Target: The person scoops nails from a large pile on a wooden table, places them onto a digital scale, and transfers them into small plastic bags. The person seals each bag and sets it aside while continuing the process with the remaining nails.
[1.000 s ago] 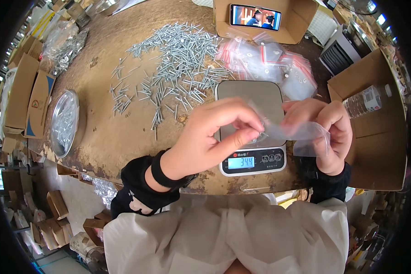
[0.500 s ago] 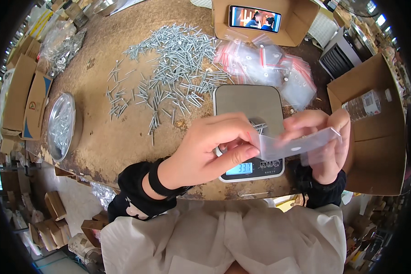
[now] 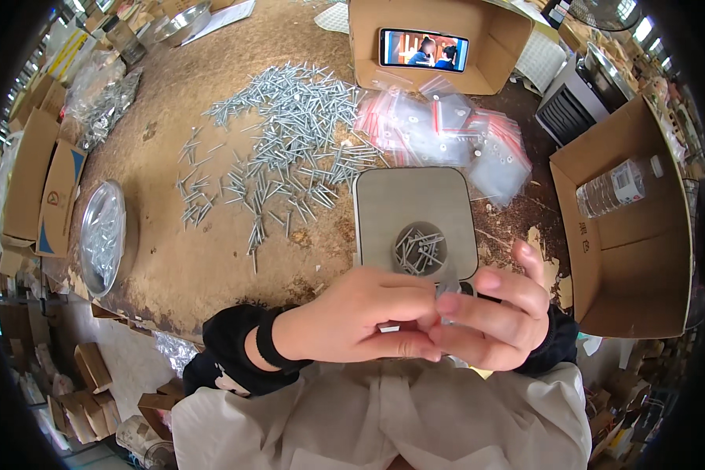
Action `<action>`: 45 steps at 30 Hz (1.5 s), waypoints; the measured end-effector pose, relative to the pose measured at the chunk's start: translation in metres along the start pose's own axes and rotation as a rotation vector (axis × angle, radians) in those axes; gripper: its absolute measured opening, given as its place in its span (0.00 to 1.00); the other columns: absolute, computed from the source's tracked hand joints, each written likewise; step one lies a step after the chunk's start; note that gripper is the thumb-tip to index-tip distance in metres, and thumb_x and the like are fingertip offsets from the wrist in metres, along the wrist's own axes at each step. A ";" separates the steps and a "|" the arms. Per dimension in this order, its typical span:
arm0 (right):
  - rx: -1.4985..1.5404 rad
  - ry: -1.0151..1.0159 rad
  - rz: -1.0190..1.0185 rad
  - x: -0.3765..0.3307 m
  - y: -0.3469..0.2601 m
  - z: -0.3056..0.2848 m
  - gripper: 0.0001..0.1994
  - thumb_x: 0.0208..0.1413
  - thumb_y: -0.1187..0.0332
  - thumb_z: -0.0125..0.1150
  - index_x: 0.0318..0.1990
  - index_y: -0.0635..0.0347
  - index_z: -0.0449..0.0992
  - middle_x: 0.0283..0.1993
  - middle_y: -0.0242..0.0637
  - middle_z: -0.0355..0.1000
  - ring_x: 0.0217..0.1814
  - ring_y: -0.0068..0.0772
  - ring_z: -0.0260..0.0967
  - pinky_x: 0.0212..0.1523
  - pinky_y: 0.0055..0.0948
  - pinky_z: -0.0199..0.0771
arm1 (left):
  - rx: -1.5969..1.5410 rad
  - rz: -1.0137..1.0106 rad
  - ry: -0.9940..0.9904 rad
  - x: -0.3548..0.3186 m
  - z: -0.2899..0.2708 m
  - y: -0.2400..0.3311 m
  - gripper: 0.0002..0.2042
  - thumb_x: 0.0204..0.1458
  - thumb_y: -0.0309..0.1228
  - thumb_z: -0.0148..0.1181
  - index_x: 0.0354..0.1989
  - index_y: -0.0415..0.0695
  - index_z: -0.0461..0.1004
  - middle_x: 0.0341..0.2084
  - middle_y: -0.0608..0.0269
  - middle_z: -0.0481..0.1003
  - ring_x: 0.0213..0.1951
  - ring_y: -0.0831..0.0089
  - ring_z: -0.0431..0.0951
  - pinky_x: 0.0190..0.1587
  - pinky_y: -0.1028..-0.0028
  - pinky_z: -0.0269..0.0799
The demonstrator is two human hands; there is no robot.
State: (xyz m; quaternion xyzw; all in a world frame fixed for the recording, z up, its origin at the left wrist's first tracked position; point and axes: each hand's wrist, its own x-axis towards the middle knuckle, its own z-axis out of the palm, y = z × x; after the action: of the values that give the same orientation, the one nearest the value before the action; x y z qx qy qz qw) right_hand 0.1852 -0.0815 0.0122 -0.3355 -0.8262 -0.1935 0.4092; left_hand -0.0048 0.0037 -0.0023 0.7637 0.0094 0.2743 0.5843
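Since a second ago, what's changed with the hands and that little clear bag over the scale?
Both hands came together: the left hand and right hand now pinch the small clear bag close between the fingertips, where earlier it was stretched out flat between them. A small round cup of screws on the scale is now uncovered. The screw pile stayed put.

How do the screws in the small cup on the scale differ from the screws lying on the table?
The screws in the cup are few and bunched inside a round cup on the scale. The screws on the table are many, scattered loose and wide. Both look like the same silvery screws.
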 end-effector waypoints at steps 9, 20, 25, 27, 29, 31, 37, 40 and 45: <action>-0.104 -0.146 -0.235 -0.003 0.005 -0.005 0.08 0.43 0.67 0.65 0.32 0.43 0.72 0.43 0.22 0.74 0.54 0.30 0.66 0.68 0.59 0.52 | -0.231 -0.161 -0.022 -0.005 0.005 -0.001 0.07 0.58 0.27 0.56 0.29 0.39 0.69 0.21 0.58 0.67 0.23 0.61 0.68 0.25 0.66 0.61; 0.079 -0.264 -0.130 -0.003 0.006 -0.008 0.05 0.52 0.68 0.56 0.30 0.45 0.66 0.37 0.23 0.77 0.54 0.31 0.71 0.72 0.64 0.26 | 0.015 -0.024 0.032 0.005 -0.022 0.009 0.17 0.43 0.32 0.72 0.39 0.40 0.73 0.32 0.60 0.74 0.34 0.68 0.75 0.37 0.69 0.69; 0.174 -0.284 -0.070 -0.001 0.011 -0.002 0.06 0.56 0.65 0.55 0.31 0.48 0.64 0.44 0.33 0.81 0.65 0.45 0.63 0.73 0.62 0.18 | -0.081 -0.163 -0.112 -0.005 -0.009 0.002 0.42 0.32 0.38 0.80 0.58 0.38 0.66 0.49 0.54 0.72 0.53 0.57 0.72 0.55 0.63 0.65; 0.197 -0.211 0.037 -0.002 0.010 0.000 0.06 0.51 0.66 0.59 0.30 0.48 0.66 0.42 0.32 0.80 0.61 0.44 0.65 0.73 0.62 0.27 | 0.015 -0.060 -0.072 0.000 -0.017 0.001 0.42 0.32 0.37 0.80 0.59 0.38 0.65 0.50 0.54 0.71 0.54 0.57 0.71 0.56 0.63 0.64; 0.232 -0.122 0.114 -0.003 0.012 0.002 0.07 0.46 0.67 0.62 0.28 0.50 0.68 0.39 0.31 0.79 0.55 0.42 0.70 0.72 0.61 0.36 | 0.050 -0.001 -0.045 0.001 -0.021 0.001 0.44 0.33 0.35 0.79 0.61 0.37 0.61 0.53 0.56 0.69 0.55 0.61 0.70 0.58 0.65 0.63; 0.219 -0.075 0.139 -0.001 0.012 0.000 0.07 0.43 0.69 0.63 0.27 0.50 0.70 0.31 0.28 0.77 0.46 0.35 0.74 0.70 0.60 0.45 | -0.115 -0.056 -0.030 0.000 -0.013 -0.002 0.46 0.34 0.34 0.79 0.63 0.37 0.59 0.54 0.56 0.67 0.56 0.63 0.68 0.58 0.65 0.62; 0.224 -0.125 0.030 -0.001 0.007 0.000 0.07 0.48 0.70 0.62 0.25 0.51 0.68 0.30 0.27 0.79 0.54 0.37 0.74 0.72 0.59 0.37 | -0.283 -0.077 -0.118 -0.006 0.002 -0.007 0.48 0.35 0.32 0.79 0.65 0.36 0.55 0.57 0.54 0.63 0.59 0.65 0.65 0.61 0.65 0.61; 0.178 -0.173 -0.003 -0.003 0.007 0.002 0.09 0.51 0.68 0.60 0.24 0.51 0.66 0.37 0.30 0.81 0.61 0.39 0.71 0.74 0.57 0.31 | -0.198 -0.009 -0.062 -0.004 -0.001 -0.005 0.47 0.37 0.31 0.78 0.65 0.38 0.54 0.58 0.53 0.62 0.60 0.65 0.65 0.61 0.65 0.61; 0.181 -0.246 0.041 -0.002 0.007 0.001 0.07 0.53 0.69 0.59 0.25 0.49 0.69 0.47 0.31 0.79 0.63 0.38 0.69 0.74 0.57 0.29 | -0.200 -0.154 0.020 -0.004 -0.002 -0.001 0.37 0.42 0.26 0.73 0.62 0.40 0.60 0.50 0.57 0.68 0.52 0.71 0.71 0.54 0.69 0.66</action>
State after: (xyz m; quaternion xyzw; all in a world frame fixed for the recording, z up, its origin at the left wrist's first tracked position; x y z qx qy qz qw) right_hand 0.1904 -0.0773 0.0099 -0.3354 -0.8770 -0.0673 0.3373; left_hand -0.0087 0.0050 -0.0046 0.6958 0.0466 0.2358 0.6768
